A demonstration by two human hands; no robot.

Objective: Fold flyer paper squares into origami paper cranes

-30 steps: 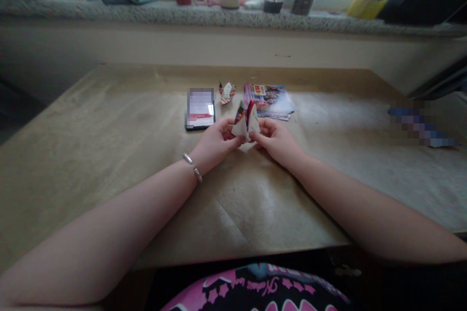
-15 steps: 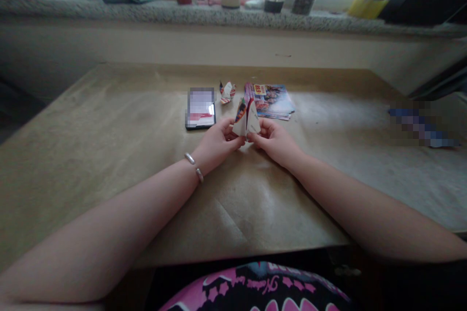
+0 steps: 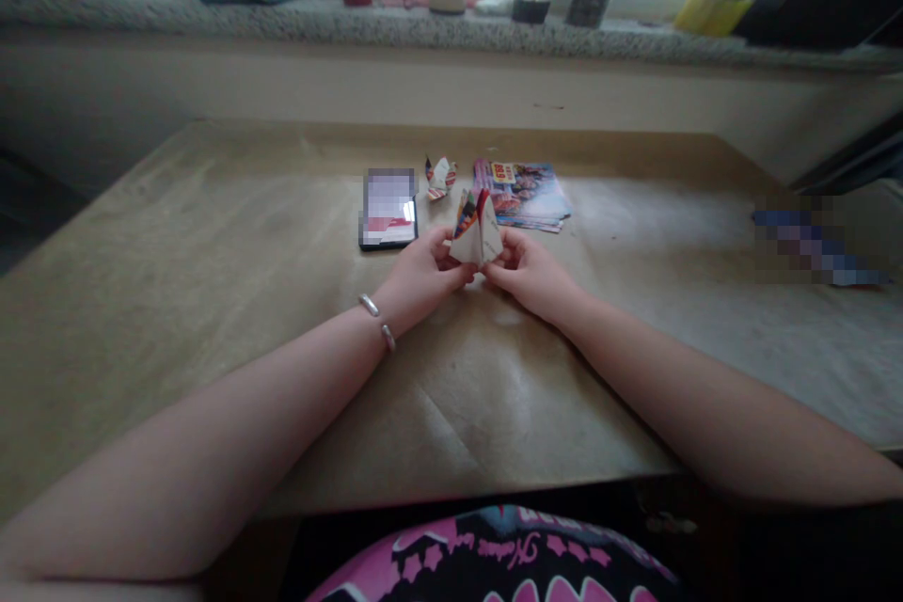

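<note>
I had the folded paper (image 3: 488, 240) between my two hands, out over the middle of the worktop (image 3: 282, 207), its points standing upward. White panels faced me, the right one carrying some small dark print, and strips of orange, green and red showed along the upper folds. My left hand (image 3: 425, 265) gripped its lower left side, thumb in front and fingers curled behind. My right hand (image 3: 534, 273) pinched the lower right side in much the same way, the two thumbs near each other at the base. Whether the paper's bottom touched the surface beneath, I could not tell.

A silver bracelet (image 3: 368, 306) sat around my left wrist. Just beyond that hand lay a dark-edged phone (image 3: 388, 207), its screen blurred out. Behind the paper, to the right of the phone, was a second folded piece (image 3: 441, 177), white with red and dark patches. Beside it on the right lay a stack of printed leaflets (image 3: 532, 198), slightly fanned at the near corner, a yellow label on top. Farther off to the right was a bluish printed item (image 3: 818, 245), too blurred to make out.
</note>
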